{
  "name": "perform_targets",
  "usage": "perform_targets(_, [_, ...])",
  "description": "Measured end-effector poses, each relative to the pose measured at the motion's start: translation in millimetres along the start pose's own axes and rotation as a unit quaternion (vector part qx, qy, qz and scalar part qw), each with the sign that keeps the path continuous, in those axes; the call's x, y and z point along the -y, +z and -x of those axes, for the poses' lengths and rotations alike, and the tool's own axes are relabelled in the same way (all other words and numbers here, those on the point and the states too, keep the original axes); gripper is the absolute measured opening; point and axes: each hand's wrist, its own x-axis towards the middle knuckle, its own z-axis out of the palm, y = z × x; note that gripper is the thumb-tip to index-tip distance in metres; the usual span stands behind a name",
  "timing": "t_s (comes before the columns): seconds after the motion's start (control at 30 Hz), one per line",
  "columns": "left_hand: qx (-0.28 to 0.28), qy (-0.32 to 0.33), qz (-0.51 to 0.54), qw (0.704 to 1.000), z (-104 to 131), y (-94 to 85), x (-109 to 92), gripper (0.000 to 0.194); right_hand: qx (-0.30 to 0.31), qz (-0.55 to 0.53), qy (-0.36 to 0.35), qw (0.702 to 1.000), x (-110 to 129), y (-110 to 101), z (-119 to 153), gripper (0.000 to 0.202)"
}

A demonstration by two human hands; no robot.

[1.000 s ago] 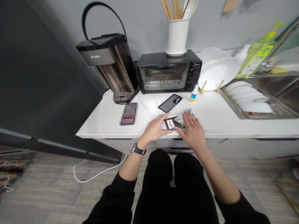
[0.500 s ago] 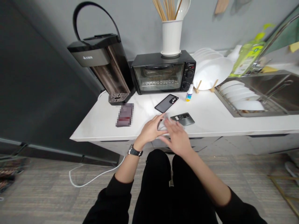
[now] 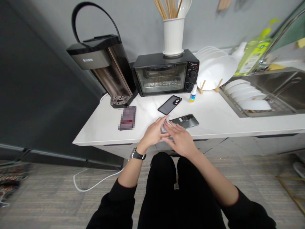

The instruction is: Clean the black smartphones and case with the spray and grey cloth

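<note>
A dark grey smartphone (image 3: 193,121) lies back up on the counter, its camera end pointing right. My left hand (image 3: 153,132), with a watch on the wrist, curls its thumb and fingers around the phone's left end. My right hand (image 3: 180,138) presses a crumpled whitish cloth (image 3: 163,129) onto that same end, its fingers close together. Both hands hide that part of the phone and most of the cloth. Just behind lies a black-rimmed phone case (image 3: 168,105). A small spray bottle (image 3: 193,94) with yellow liquid stands to the right of the case.
A pixelated flat item (image 3: 128,118) lies at the left of the white counter (image 3: 95,133). Behind are a water dispenser (image 3: 111,76), a toaster oven (image 3: 164,76) and racked plates (image 3: 214,73). Right of them is a sink (image 3: 283,92) with a stack of bowls.
My right hand has slid slightly left with the cloth, uncovering more of the phone's back. The left hand keeps its place at the phone's end.
</note>
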Motion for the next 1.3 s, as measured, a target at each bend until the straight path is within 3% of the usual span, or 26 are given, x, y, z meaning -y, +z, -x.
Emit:
perform_targets(0.17, [-0.013,-0.011,0.017,1.0,0,0.6,-2,0.092,-0.083,0.069,0.16,0.981,-32,-7,3,0.083])
perform_targets(0.23, [-0.009,-0.01,0.016,1.0,0,0.4,-2,0.091,-0.073,0.053,0.119,0.989,-22,-4,4,0.087])
perform_targets(0.33, [-0.003,-0.003,0.012,1.0,0,-0.5,-3,0.086,-0.013,0.0,-0.001,1.0,-1,-1,5,0.085])
perform_targets(0.37, [-0.003,-0.003,0.013,1.0,0,-0.7,-3,0.085,-0.005,-0.006,-0.008,1.0,-1,-2,5,0.082])
perform_targets(0.53, [-0.011,-0.018,0.02,1.0,1,-0.3,-3,0.094,-0.088,0.063,0.18,0.978,-28,-12,9,0.077])
perform_targets(0.6, [-0.013,-0.017,0.021,1.0,1,0.0,-2,0.094,-0.092,0.067,0.173,0.978,-23,-10,15,0.083])
perform_targets(0.7, [-0.012,-0.005,0.021,1.0,0,0.1,0,0.091,-0.038,0.022,0.058,0.997,0,-6,22,0.086])
perform_targets(0.77, [-0.011,0.0,0.02,1.0,0,0.2,1,0.09,-0.025,0.008,0.039,0.999,3,-6,24,0.079])
perform_targets(0.97, [-0.014,-0.008,0.01,1.0,0,1.5,1,0.092,-0.118,0.079,0.203,0.969,-44,-15,25,0.073])
perform_targets(1.03, [-0.015,-0.007,0.01,1.0,0,1.4,2,0.092,-0.115,0.077,0.182,0.974,-41,-14,28,0.076])
perform_targets(1.2, [-0.011,-0.003,0.026,1.0,0,-0.5,1,0.09,-0.031,0.023,0.034,0.999,4,-4,28,0.078])
perform_targets(1.3, [-0.008,-0.003,0.026,1.0,-1,-1.0,-1,0.088,-0.011,0.007,0.0,1.0,8,-3,19,0.079])
